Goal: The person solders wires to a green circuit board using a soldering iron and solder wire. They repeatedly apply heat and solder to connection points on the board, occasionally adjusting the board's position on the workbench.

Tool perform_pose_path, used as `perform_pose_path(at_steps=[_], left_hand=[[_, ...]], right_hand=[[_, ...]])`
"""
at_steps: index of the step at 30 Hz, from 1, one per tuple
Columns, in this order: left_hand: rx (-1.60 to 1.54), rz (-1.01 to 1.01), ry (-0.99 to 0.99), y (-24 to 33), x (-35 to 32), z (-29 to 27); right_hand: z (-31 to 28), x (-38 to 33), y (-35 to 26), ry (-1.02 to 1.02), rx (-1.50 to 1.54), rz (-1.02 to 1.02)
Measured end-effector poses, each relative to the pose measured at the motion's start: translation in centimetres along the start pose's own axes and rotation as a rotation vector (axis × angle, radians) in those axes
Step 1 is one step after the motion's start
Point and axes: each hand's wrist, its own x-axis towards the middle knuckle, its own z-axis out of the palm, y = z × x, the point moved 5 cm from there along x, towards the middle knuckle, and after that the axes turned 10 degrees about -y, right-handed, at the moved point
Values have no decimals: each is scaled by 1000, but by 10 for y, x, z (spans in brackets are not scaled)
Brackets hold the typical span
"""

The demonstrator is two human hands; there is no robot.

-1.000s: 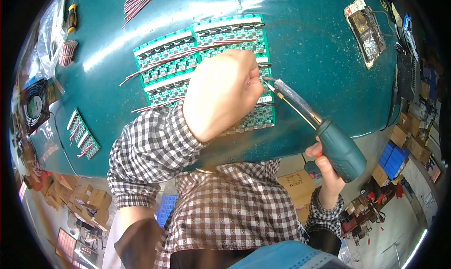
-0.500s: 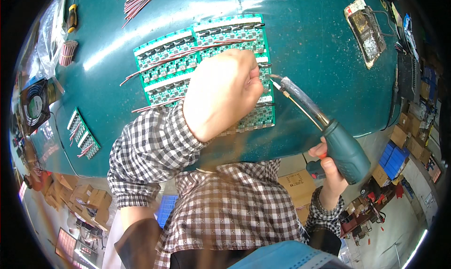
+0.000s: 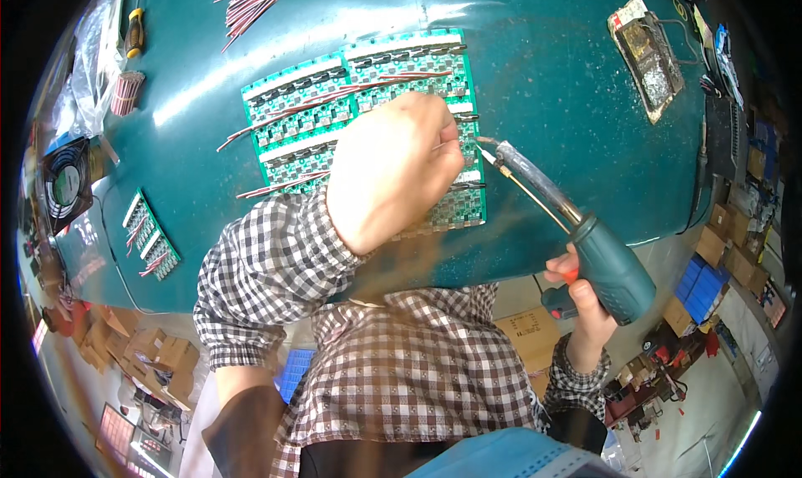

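My left hand (image 3: pixel 397 173) is closed over a panel of green circuit boards (image 3: pixel 301 131), thumb and fingers pinched together. Whatever lies between its fingertips is hidden. In my right hand (image 3: pixel 591 311) is a dark green soldering gun (image 3: pixel 616 269), its trigger side toward my fingers. Its metal barrel slants up and left, with a thin solder feed tube (image 3: pixel 539 196) alongside. The gun's tip (image 3: pixel 487 141) sits at the right edge of the boards, just right of my left fingertips. Red and black wires (image 3: pixel 292 111) lie across the board rows.
A bundle of wires (image 3: pixel 251 6) lies at the far edge, with another bundle (image 3: pixel 128 92) at left below a screwdriver (image 3: pixel 134 34). A small fan (image 3: pixel 67 182) and a separate board strip (image 3: pixel 150 236) are on the left. A solder-spattered tray (image 3: pixel 647 60) rests at far right.
Both hands keep nearly the same pose. The gun and its tip have shifted very slightly left, and the whole view has moved a little.
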Motion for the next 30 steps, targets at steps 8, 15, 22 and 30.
perform_pose_path(at_steps=[8,15,22,30], left_hand=[[-29,-2,35,-1,-2,3],[-23,-2,37,0,-1,3],[-19,31,43,0,0,2],[0,10,52,0,0,4]], right_hand=[[0,0,2,0,-2,-17],[1,-1,2,-4,-43,2],[2,-2,1,2,-60,19],[1,-1,4,-16,-87,-9]])
